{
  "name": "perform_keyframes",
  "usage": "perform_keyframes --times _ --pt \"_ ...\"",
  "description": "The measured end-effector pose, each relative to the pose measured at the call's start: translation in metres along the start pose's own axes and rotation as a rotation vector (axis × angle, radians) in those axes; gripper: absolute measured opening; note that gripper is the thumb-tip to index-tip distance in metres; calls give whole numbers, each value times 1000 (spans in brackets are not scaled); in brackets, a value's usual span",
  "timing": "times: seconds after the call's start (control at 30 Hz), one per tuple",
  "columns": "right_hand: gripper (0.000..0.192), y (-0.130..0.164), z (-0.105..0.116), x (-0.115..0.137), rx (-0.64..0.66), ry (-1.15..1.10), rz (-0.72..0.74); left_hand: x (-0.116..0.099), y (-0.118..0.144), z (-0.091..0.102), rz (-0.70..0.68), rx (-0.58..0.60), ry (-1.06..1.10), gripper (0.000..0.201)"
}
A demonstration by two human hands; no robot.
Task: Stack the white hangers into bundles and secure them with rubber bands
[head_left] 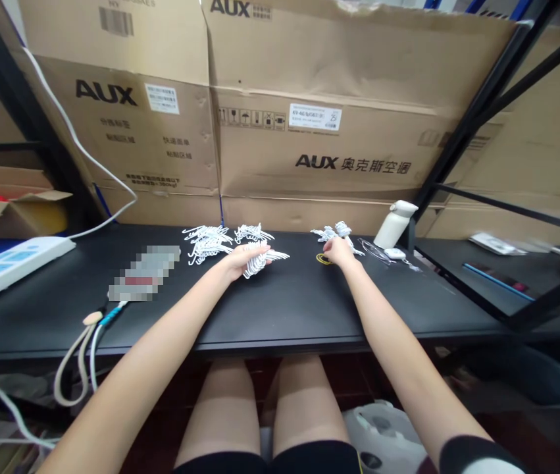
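My left hand [239, 261] is closed around a bundle of small white plastic hooks [260, 258] on the black table [280, 309]. Behind it lie more bundles of the same white pieces [208, 242], with another bundle [253, 232] beside them. My right hand [337, 251] rests with fingers down on a loose heap of white pieces [335, 232] near the back of the table. A yellow rubber band [323, 259] lies just left of that hand. Whether the right hand pinches a piece is hidden by its fingers.
Large AUX cardboard boxes [309, 131] wall off the table's back. A white bottle [394, 224] and a small white object [395, 253] stand at the right by a black rack post [467, 131]. A power strip [8, 263], a blurred item [144, 271] and cables [82, 355] occupy the left.
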State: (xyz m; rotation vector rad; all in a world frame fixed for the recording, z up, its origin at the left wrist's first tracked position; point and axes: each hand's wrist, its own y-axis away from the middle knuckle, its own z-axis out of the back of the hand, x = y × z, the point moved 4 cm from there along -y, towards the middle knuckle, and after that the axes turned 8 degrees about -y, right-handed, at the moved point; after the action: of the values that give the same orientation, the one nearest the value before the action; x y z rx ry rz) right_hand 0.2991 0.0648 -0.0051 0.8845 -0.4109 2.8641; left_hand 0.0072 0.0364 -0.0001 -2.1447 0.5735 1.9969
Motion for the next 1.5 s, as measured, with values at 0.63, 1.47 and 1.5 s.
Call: perform_keyframes --times 0.63,1.47,1.5 --pt "11 7 18 11 -113 -98 -16 -5 5 -4 -24 16 -26 36" --pt "6 21 0 47 217 -1221 -179 -6 6 -9 -104 -28 83 23" --pt "5 22 -2 48 230 -1274 -196 -6 6 -9 -104 -26 92 24"
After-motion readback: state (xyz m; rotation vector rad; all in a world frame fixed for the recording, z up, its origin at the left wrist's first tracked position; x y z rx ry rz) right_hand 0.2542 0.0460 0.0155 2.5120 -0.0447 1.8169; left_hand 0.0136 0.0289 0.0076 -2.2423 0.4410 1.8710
